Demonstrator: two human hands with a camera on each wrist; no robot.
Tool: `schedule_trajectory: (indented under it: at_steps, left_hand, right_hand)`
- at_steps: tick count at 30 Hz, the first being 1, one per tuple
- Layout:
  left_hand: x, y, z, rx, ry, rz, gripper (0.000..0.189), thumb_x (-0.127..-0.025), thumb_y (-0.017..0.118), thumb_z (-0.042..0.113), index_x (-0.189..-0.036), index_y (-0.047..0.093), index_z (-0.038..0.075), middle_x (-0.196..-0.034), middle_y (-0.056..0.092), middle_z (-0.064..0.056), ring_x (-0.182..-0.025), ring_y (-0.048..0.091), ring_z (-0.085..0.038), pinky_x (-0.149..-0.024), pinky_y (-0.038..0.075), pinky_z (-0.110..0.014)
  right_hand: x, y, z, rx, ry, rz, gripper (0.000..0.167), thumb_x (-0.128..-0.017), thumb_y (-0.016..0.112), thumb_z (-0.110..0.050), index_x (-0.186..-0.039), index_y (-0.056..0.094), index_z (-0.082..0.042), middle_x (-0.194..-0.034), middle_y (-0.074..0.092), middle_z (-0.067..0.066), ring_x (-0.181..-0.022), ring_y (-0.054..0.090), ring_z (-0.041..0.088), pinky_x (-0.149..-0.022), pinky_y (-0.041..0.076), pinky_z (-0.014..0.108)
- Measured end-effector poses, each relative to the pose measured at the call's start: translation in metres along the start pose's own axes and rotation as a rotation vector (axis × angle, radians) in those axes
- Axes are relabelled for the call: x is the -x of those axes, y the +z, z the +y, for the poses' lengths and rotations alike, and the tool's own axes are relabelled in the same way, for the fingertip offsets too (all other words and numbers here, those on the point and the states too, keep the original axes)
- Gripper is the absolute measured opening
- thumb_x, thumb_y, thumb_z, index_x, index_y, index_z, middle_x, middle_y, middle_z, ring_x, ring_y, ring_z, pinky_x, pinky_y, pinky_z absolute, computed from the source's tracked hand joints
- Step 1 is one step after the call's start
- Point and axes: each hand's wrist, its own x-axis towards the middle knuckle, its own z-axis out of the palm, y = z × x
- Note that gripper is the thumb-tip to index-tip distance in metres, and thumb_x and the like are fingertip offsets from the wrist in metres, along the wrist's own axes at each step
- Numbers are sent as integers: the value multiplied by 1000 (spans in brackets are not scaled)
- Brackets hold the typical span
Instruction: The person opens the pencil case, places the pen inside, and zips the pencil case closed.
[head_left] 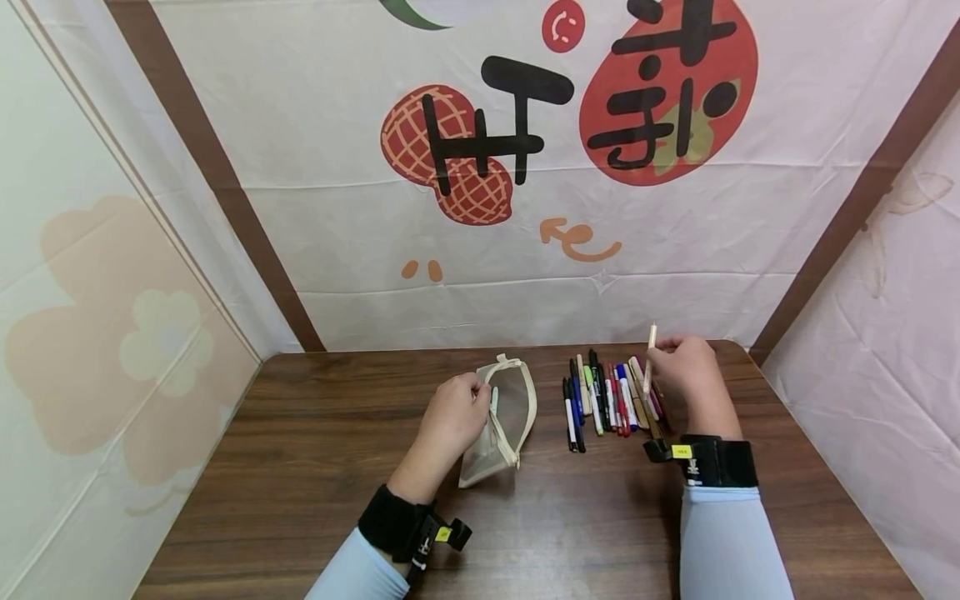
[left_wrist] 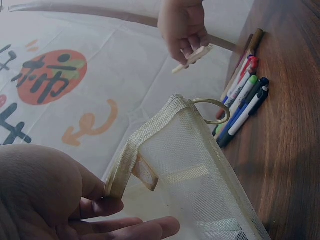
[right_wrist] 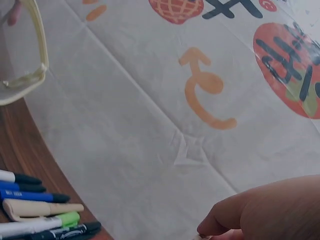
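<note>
A cream see-through mesh zip pouch (head_left: pixel 480 460) stands on the table with its mouth spread wide. My left hand (head_left: pixel 452 414) pinches the pouch's rim between thumb and fingers, the other fingers extended below it in the left wrist view. A small patterned tag (left_wrist: pixel 145 172) shows by the rim. My right hand (head_left: pixel 690 372) holds a slim cream pen (head_left: pixel 652 337) upright above the right end of a row of pens (head_left: pixel 597 398). In the right wrist view only part of the right hand (right_wrist: pixel 277 210) appears, and the pen is mostly hidden.
The loose pens and markers lie side by side, right of the pouch, in black, blue, red, green and tan. A brown wooden table (head_left: pixel 315 467) carries everything. Behind it hangs a printed white cloth (head_left: pixel 337 250), with more cloth at both sides.
</note>
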Motion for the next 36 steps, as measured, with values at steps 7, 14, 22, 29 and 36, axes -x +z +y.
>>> schedule_trajectory:
  at_steps: [7, 14, 22, 29, 36]
  left_hand:
    - [0, -1, 0, -1, 4, 1, 30, -118, 54, 22, -102, 74, 6, -85, 64, -7, -65, 56, -20, -64, 47, -34]
    - [-1, -1, -1, -2, 5, 2, 30, -118, 54, 22, -102, 74, 6, -85, 64, -7, -65, 56, -20, -64, 47, -34]
    - [-1, -1, -1, -13, 7, 8, 29, -117, 55, 21, -100, 74, 7, -88, 66, -7, -69, 57, -20, -66, 48, -34]
    - [-1, -1, 0, -10, 5, 9, 29, -117, 55, 21, -102, 75, 7, -89, 67, -8, -68, 57, -20, -66, 48, -35]
    - [-1, -1, 1, -17, 0, 5, 28, -117, 57, 22, -105, 76, 5, -89, 67, -8, -70, 58, -21, -68, 48, -35]
  right_hand:
    - [7, 8, -15, -80, -10, -39, 48, -112, 61, -31, -147, 67, 1, -138, 74, 25, -115, 74, 35, -90, 63, 42]
    - [5, 23, -30, -159, -84, -75, 45, -111, 67, -27, -145, 68, 3, -135, 77, 29, -108, 82, 37, -85, 69, 37]
    - [7, 39, -41, -278, -134, -131, 42, -110, 71, -24, -140, 67, 6, -124, 82, 27, -97, 86, 31, -82, 71, 36]
    - [10, 61, -55, -442, -136, -207, 34, -107, 73, -17, -131, 68, 7, -110, 86, 18, -85, 86, 23, -83, 71, 39]
    - [16, 84, -66, -567, -134, -304, 26, -106, 75, -12, -123, 67, 6, -96, 85, 6, -78, 83, 16, -78, 71, 35]
